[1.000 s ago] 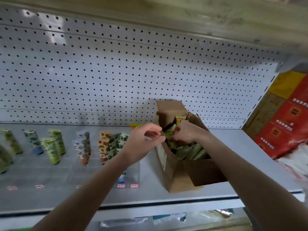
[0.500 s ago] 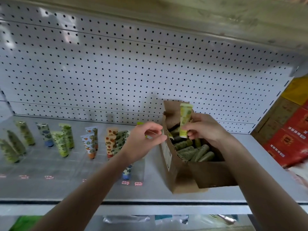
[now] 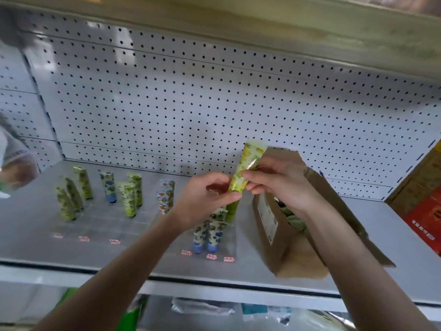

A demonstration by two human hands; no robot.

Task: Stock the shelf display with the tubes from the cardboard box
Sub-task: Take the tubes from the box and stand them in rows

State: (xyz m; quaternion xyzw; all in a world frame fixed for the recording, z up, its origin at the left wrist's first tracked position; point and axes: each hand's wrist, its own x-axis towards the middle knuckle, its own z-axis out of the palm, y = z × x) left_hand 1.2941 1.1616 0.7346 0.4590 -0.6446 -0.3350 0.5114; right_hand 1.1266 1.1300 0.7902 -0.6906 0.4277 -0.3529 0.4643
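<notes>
A yellow-green tube [image 3: 248,164] printed with fruit is held upright above the shelf, just left of the cardboard box [image 3: 286,247]. My right hand [image 3: 279,185] grips its middle and my left hand [image 3: 210,197] pinches its lower end. The open box stands on the white shelf [image 3: 119,223] at the right, with more green tubes [image 3: 294,222] lying inside. Several patterned tubes [image 3: 128,197] stand cap-down in rows on the shelf to the left, and two blue-capped ones [image 3: 210,232] stand near the front below my hands.
A perforated white back panel [image 3: 214,103] rises behind the shelf, with another shelf board overhead. Red and yellow cartons [image 3: 422,204] are stacked at the right end. Another person's blurred hand [image 3: 14,168] shows at the far left. Small price labels [image 3: 210,256] line the front.
My right hand lifted a tube out of the box and carried it left. My left hand rose to meet it and now grips its lower end. The view swung left.
</notes>
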